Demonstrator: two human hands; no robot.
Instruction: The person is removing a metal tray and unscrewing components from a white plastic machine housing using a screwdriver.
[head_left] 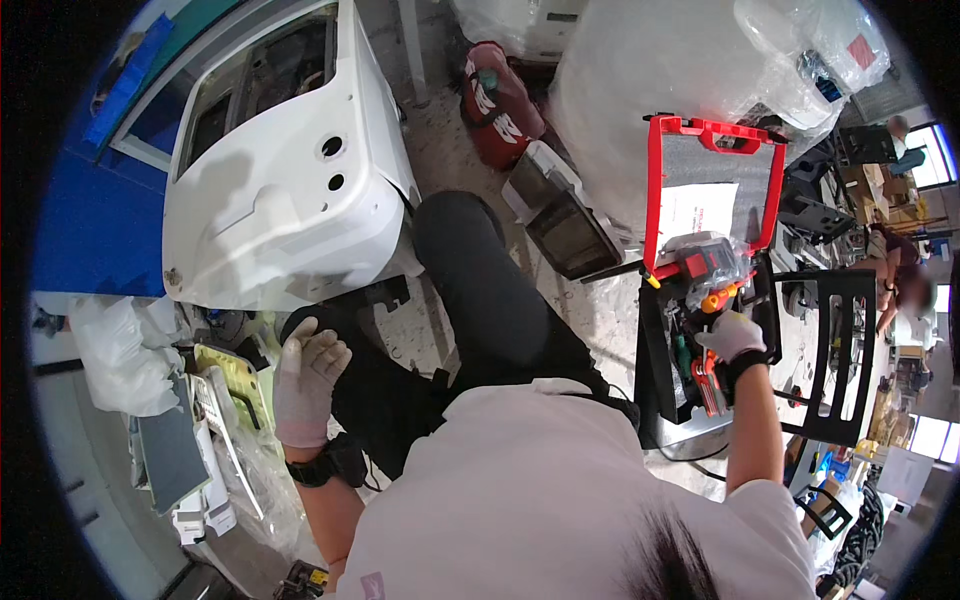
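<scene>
My right hand (735,338), in a pale work glove, reaches into an open black toolbox (655,350) at my right. Just beyond it lies a screwdriver with an orange-and-yellow handle (720,299), and nearer me a red folding hex key set (710,388). Its fingers point down among the tools, and whether they grip one is hidden. A red-and-grey tool in clear plastic (705,265) rests at the box's far side. My left hand (315,372), also gloved, is raised above my left leg with fingers loosely apart and nothing in them. Ahead stands a white moulded shell (290,200).
The toolbox's red-rimmed lid (655,190) stands upright. Beside the box is a black chair (850,355). A grey bin (570,220) and a dark red bag (495,120) sit ahead on the floor. Panels (170,455) and plastic wrap crowd my left. People work at far right.
</scene>
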